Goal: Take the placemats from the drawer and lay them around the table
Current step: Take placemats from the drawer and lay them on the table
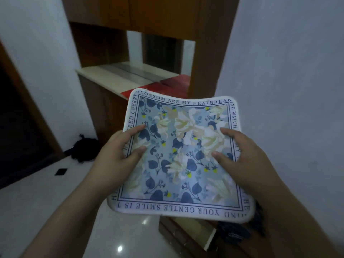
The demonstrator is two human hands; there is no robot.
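Note:
A square placemat (178,157) with a blue and white flower print and a lettered white border hangs in the air in front of me. My left hand (119,151) grips its left edge, thumb and forefinger on the printed face. My right hand (242,151) grips its right edge the same way. The mat sags a little between them. Below its near edge the open wooden drawer (188,233) shows, with dark cloth (240,231) at its right side. Whether more mats lie under the held one cannot be told.
A wooden cabinet (104,108) with a pale top shelf stands ahead, a red item (167,86) lying on the shelf. A black bag (84,149) sits on the white tiled floor (55,202) at the left, beside a dark doorway. White walls stand left and right.

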